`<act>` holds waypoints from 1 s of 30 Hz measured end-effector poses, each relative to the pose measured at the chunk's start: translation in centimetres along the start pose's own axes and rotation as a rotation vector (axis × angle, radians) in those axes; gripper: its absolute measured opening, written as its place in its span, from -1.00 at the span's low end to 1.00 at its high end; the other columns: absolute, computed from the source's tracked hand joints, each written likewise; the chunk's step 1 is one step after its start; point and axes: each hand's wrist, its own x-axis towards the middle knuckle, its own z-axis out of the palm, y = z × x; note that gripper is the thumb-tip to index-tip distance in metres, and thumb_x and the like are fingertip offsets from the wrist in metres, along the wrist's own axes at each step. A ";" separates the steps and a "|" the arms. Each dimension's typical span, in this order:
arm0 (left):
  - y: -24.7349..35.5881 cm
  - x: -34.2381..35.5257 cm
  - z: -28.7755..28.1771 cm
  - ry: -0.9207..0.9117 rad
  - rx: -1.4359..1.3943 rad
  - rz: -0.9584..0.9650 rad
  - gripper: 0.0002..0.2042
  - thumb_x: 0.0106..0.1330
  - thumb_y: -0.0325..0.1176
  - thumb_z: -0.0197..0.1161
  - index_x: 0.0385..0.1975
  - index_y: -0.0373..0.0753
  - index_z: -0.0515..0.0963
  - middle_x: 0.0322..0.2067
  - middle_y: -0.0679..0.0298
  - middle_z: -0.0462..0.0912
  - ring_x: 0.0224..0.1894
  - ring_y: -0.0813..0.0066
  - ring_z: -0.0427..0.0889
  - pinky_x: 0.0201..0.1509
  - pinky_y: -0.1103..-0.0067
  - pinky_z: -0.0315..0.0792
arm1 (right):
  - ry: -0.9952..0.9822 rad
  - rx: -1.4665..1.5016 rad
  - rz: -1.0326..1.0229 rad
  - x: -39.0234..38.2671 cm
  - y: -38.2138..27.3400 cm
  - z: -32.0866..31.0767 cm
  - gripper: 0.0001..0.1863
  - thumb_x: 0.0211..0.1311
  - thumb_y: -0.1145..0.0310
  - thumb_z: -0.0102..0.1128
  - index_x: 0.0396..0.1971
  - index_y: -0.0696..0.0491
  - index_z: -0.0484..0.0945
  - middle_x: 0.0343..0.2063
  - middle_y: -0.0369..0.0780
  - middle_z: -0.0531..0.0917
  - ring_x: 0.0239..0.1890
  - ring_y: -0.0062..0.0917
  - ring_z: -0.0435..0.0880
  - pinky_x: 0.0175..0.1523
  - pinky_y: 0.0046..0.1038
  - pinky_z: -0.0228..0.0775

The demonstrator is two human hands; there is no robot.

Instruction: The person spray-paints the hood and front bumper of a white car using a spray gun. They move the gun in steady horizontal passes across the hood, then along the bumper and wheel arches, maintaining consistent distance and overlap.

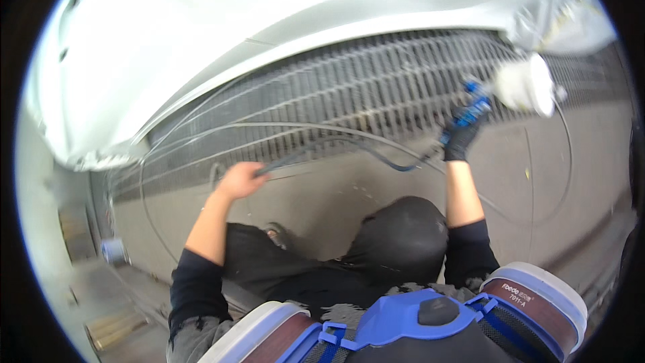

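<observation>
My right hand (460,136), in a black glove, is closed around the grip of a blue spray gun (480,102). A white paint cup (521,86) with a wide pale rim is attached to the gun and tilted to the right. A dark air hose (359,146) runs from below the gun toward the left. My bare left hand (243,180) grips this hose, its fingers wrapped round it. Some blur softens both hands. Beyond them, a large white panel (222,20) with a curved lower edge spans the far side.
Slatted metal grating (383,81) lies under the panel's edge. A thin grey hose (295,126) loops over grating and floor (510,168). Clear plastic film (568,23) hangs at far right. My bent knee (406,235) is close below. A respirator (416,319) fills the lower edge.
</observation>
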 end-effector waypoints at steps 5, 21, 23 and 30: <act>-0.1 -0.2 -3.3 0.032 0.090 -0.146 -0.81 0.26 -0.26 0.33 -0.48 -0.25 0.62 -0.56 0.03 0.59 -0.48 0.06 0.61 -0.35 0.28 0.47 | -0.397 0.523 0.687 -4.4 0.8 -1.1 -0.39 0.47 -0.35 -0.07 -0.03 -0.06 0.51 -0.38 -0.33 0.61 -0.49 -0.63 0.55 -0.44 -0.57 0.39; 9.1 -1.4 -0.4 -0.027 -0.013 -0.165 -0.61 0.39 -0.33 0.37 -0.66 -0.33 0.40 -0.72 0.30 0.27 -0.60 0.57 0.22 -0.52 0.46 0.24 | -0.268 0.472 0.549 7.3 7.0 -3.6 -0.31 0.49 -0.35 -0.16 0.10 -0.01 0.53 -0.29 -0.30 0.65 -0.33 -0.62 0.60 -0.28 -0.54 0.45; 11.0 -1.4 -0.8 -0.013 -0.016 -0.141 -0.59 0.39 -0.33 0.36 -0.67 -0.32 0.38 -0.72 0.32 0.25 -0.60 0.59 0.21 -0.52 0.47 0.23 | -0.219 0.483 0.553 9.4 6.2 -5.2 -0.30 0.47 -0.39 -0.19 0.04 -0.03 0.55 -0.35 -0.30 0.64 -0.43 -0.62 0.58 -0.39 -0.54 0.41; 17.7 -0.4 -0.6 0.025 -0.111 -0.033 -0.65 0.38 -0.42 0.38 -0.62 -0.28 0.38 -0.68 0.44 0.28 -0.58 0.65 0.21 -0.50 0.55 0.19 | -0.211 0.481 0.353 17.7 4.0 -10.6 -0.26 0.41 -0.48 -0.26 -0.14 -0.06 0.56 -0.48 -0.30 0.63 -0.60 -0.59 0.47 -0.56 -0.51 0.26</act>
